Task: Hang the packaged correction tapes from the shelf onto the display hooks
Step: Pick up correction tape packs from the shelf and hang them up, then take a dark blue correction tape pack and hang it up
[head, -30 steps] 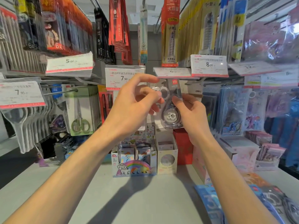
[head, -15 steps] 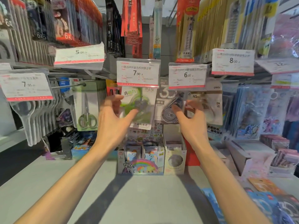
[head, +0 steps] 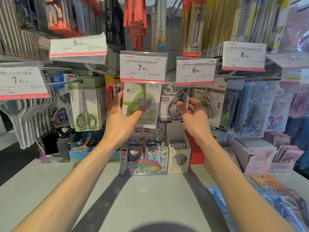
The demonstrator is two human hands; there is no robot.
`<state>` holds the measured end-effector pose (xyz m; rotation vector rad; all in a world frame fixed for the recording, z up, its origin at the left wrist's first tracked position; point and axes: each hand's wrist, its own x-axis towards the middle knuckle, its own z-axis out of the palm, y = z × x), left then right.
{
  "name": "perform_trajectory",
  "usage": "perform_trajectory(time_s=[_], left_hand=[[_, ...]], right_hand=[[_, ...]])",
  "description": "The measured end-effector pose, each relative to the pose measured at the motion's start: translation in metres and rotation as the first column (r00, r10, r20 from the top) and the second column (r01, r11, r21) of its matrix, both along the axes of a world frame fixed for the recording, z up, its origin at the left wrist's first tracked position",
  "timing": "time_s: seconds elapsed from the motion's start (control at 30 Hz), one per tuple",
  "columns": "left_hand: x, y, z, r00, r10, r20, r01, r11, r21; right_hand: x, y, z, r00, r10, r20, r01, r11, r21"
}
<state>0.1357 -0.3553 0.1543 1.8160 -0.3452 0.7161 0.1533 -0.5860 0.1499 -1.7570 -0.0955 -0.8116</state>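
At centre frame, a grey-carded correction tape (head: 173, 104) is seen hanging below the 6.00 price tag (head: 195, 71), with the right hand (head: 194, 113) raised against its right edge; the fingers are loosely curled and the thumb lies on the blister, though whether the pack is truly pinched cannot be told. To its left, a green correction tape (head: 142, 104) is hung under the 7.90 price tag (head: 143, 66), and the left hand (head: 120, 118) is spread open against it, thumb on the blister and fingers at the card's left edge.

The hanging step appears to be nearly finished: both packs look seated on their hooks and are being steadied. Next, release of both hands is called for, then a reach to the lower right corner, where more blue packs (head: 260, 203) are lying flat on the grey shelf (head: 150, 198).

Below centre, an open rainbow display box (head: 143, 166) is filled with upright card packs. Just to its right, a cream box (head: 178, 158) is seen, contents too blurred to name.
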Motion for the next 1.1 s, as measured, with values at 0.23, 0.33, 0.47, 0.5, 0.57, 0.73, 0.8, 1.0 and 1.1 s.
perform_trajectory(time_s=[0.23, 0.33, 0.47, 0.5, 0.57, 0.73, 0.8, 1.0, 1.1], left_hand=[[-0.023, 0.025, -0.021, 0.996, -0.080, -0.029, 0.077, 0.994, -0.081], [-0.042, 0.034, -0.041, 0.997, -0.069, -0.020, 0.066, 0.989, -0.131], [-0.075, 0.026, -0.070, 0.986, -0.160, -0.053, 0.143, 0.959, -0.245], [-0.084, 0.020, -0.076, 0.979, -0.195, -0.054, 0.173, 0.946, -0.274], [-0.103, 0.007, -0.087, 0.970, -0.234, -0.061, 0.206, 0.932, -0.299], [-0.140, -0.043, -0.109, 0.946, -0.309, -0.100, 0.251, 0.890, -0.380], [-0.150, -0.073, -0.119, 0.933, -0.336, -0.127, 0.259, 0.876, -0.407], [-0.165, -0.195, -0.149, 0.924, -0.337, -0.179, 0.232, 0.868, -0.438], [-0.166, -0.263, -0.159, 0.929, -0.312, -0.200, 0.211, 0.889, -0.405]], right_hand=[[-0.072, -0.009, -0.024, 0.990, 0.059, -0.131, -0.054, 0.998, 0.040], [-0.110, -0.013, -0.044, 0.986, 0.076, -0.151, -0.061, 0.993, 0.105], [-0.153, -0.030, -0.073, 0.985, 0.094, -0.144, -0.063, 0.976, 0.210], [-0.162, -0.038, -0.080, 0.985, 0.094, -0.148, -0.061, 0.976, 0.210], [-0.179, -0.057, -0.096, 0.983, 0.086, -0.163, -0.049, 0.975, 0.216], [-0.206, -0.115, -0.127, 0.983, 0.078, -0.169, -0.031, 0.964, 0.264], [-0.212, -0.143, -0.134, 0.980, 0.089, -0.176, -0.041, 0.965, 0.260], [-0.215, -0.249, -0.140, 0.981, 0.129, -0.146, -0.080, 0.951, 0.299], [-0.210, -0.307, -0.140, 0.973, 0.152, -0.177, -0.100, 0.957, 0.272]])
